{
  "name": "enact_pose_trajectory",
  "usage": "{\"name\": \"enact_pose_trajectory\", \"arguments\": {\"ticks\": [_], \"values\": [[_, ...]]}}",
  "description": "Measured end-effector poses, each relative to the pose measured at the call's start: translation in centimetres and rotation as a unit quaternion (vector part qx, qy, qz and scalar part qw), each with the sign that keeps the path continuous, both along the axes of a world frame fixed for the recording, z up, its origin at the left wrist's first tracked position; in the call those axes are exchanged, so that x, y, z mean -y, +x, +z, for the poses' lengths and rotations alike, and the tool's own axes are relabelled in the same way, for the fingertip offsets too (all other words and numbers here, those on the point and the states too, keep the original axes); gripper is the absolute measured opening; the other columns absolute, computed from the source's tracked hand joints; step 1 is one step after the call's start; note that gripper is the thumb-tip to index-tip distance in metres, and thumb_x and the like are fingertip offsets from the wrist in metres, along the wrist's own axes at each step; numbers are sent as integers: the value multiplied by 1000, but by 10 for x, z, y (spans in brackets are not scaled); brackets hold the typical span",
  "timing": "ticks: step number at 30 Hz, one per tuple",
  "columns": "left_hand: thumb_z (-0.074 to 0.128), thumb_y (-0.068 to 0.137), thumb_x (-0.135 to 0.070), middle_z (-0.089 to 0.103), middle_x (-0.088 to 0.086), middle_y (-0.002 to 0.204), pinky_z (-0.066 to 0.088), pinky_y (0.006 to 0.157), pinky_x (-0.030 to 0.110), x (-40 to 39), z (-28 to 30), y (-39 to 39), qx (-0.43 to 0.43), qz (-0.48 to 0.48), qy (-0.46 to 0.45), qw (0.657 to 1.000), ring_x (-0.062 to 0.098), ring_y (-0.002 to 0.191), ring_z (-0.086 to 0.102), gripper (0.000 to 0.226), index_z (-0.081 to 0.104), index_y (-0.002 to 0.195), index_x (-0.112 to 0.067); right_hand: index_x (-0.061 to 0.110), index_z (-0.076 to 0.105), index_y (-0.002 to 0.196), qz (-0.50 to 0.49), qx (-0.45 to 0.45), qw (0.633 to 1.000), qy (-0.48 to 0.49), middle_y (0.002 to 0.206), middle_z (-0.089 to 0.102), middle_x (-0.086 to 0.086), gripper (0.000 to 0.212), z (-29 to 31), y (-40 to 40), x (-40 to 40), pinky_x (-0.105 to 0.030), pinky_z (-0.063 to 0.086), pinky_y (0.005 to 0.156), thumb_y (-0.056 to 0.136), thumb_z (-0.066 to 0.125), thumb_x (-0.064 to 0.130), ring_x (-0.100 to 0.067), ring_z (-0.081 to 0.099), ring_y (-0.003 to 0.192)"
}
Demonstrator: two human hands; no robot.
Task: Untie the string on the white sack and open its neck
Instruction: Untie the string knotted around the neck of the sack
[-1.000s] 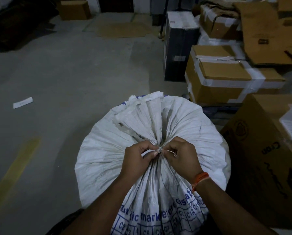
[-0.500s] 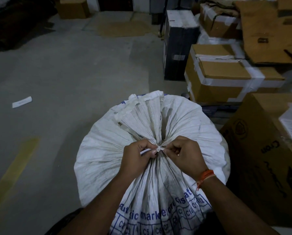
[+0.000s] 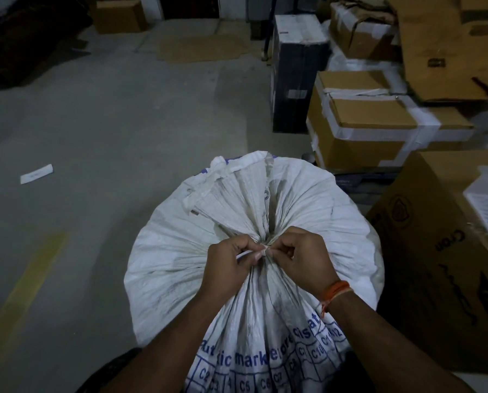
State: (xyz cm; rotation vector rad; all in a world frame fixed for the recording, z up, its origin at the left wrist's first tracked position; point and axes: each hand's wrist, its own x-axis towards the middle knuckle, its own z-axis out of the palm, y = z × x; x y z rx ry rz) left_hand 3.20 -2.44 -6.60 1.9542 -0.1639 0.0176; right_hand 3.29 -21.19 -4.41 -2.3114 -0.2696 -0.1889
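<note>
A full white woven sack (image 3: 166, 259) with blue print stands on the floor in front of me. Its neck is gathered tight, and the loose top (image 3: 231, 194) fans away from me. A thin white string (image 3: 263, 251) is knotted around the gather. My left hand (image 3: 228, 265) pinches the string on the knot's left side, a short end sticking out by its fingers. My right hand (image 3: 305, 259), with an orange thread at the wrist, pinches the knot from the right. The fingertips of both hands meet at the knot.
Taped cardboard boxes (image 3: 378, 129) and a dark box (image 3: 293, 75) are stacked close on the right. A big brown carton (image 3: 441, 265) stands beside the sack. Grey concrete floor (image 3: 109, 123) spreads to the left, with a paper scrap (image 3: 36, 174) and a yellow line (image 3: 24, 285).
Both hands stay at the knot with only small finger shifts. The neck remains tied.
</note>
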Motion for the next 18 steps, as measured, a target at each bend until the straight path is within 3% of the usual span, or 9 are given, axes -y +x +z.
{"name": "enact_pose_trajectory", "arguments": {"ticks": [5,10,14,18], "values": [[80,86,-6,81,-10,85,60,83,29,-2,0,1,-16,3,-9,1000,5,84,77,14,82,88,-19,24,76,75,1,-23,1000,-9,72,65,10,7,4,-2,4,-7,43,59,76,82,22,-1,58,60],[79,87,-4,81,0,81,64,82,43,-2,-1,3,-41,10,-41,998,15,75,79,12,82,89,-16,20,77,73,-11,-24,999,-32,71,68,5,4,8,-2,12,-19,49,60,75,81,21,-6,61,61],[80,86,-5,82,-7,88,62,85,31,-1,0,0,-13,1,-3,1000,4,87,77,9,82,89,-13,22,75,72,14,-14,999,-35,71,66,7,7,4,-1,0,-16,45,62,77,79,19,-3,58,63],[81,85,-5,82,-9,88,60,85,27,-5,2,0,-13,8,-6,1000,3,88,76,10,82,88,-14,22,76,74,15,-32,999,-29,71,69,7,5,3,1,-3,-16,49,61,77,78,24,-5,61,63]]}}
